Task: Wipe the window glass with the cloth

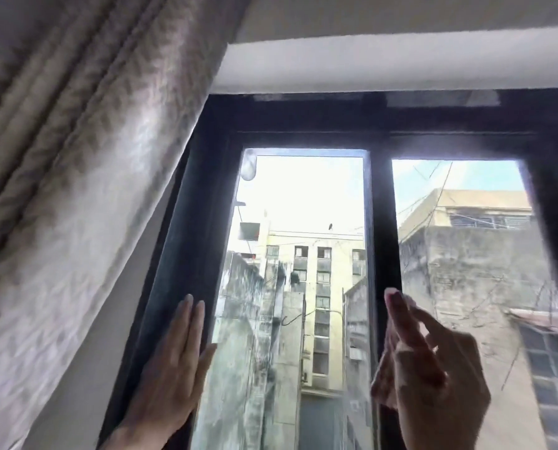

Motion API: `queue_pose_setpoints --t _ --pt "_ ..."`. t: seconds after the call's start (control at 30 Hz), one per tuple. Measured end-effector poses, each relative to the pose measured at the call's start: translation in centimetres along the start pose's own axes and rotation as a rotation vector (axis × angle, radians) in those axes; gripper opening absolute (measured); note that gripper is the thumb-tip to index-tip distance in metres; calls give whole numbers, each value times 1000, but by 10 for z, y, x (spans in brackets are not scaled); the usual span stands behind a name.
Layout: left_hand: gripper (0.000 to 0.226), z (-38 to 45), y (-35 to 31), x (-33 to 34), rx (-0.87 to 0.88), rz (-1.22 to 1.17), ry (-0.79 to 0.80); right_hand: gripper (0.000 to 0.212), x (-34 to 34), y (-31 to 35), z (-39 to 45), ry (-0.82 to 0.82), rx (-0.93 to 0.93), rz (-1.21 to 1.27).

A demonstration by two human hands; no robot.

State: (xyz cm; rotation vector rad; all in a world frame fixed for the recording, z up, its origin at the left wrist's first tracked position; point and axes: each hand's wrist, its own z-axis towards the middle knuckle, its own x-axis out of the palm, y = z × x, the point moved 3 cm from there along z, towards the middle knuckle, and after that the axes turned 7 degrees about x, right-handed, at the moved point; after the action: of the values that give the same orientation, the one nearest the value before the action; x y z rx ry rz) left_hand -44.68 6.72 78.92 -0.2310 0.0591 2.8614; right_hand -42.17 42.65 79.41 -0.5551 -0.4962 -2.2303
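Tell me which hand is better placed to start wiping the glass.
Right, probably. The right hand is raised at the dark centre bar of the frame, apparently pinching a pale cloth in its fingers. The left hand lies flat on the left frame, holding nothing.

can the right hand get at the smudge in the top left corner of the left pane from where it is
Probably yes: nothing lies between the right hand and the smudge, though it must reach well up and across the left pane.
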Motion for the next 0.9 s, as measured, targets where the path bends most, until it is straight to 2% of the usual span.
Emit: queue_pose_setpoints --t 0.07,0.17,0.23,0.3,0.4,0.47,0.53,0.6,0.7,0.77,0.83,0.9 --pt "80 -2 8 27 91 130 12 56 43 35 15 155 -52 13" --pt "75 -2 20 60 129 191 28 46 84 22 38 326 -93 -274" --pt "75 0 24 64 158 209 17 53 87 25 40 464 -148 -474" --pt "74 -3 22 62 148 216 4 59 89 27 38 588 -314 -644" --pt "75 -5 20 64 151 204 -3 58 79 23 54 648 -552 -834" --pt "75 -5 23 64 155 216 -28 48 80 23 70 702 -700 -772" --pt "74 -5 25 65 165 243 -54 39 88 22 81 763 -717 -623" --pt "74 -4 24 65 164 245 -60 38 104 21 79 708 -610 -558" --pt "73 -5 25 68 163 241 -70 36 130 25 54 484 -419 -579" --pt "72 -5 25 69 162 231 -74 33 155 39 32 445 -350 -526" --pt "72 -4 26 69 164 220 -86 37 175 60 -4 476 -406 -451" --pt "71 -3 25 69 163 211 -94 46 175 66 -56 573 -567 -407"
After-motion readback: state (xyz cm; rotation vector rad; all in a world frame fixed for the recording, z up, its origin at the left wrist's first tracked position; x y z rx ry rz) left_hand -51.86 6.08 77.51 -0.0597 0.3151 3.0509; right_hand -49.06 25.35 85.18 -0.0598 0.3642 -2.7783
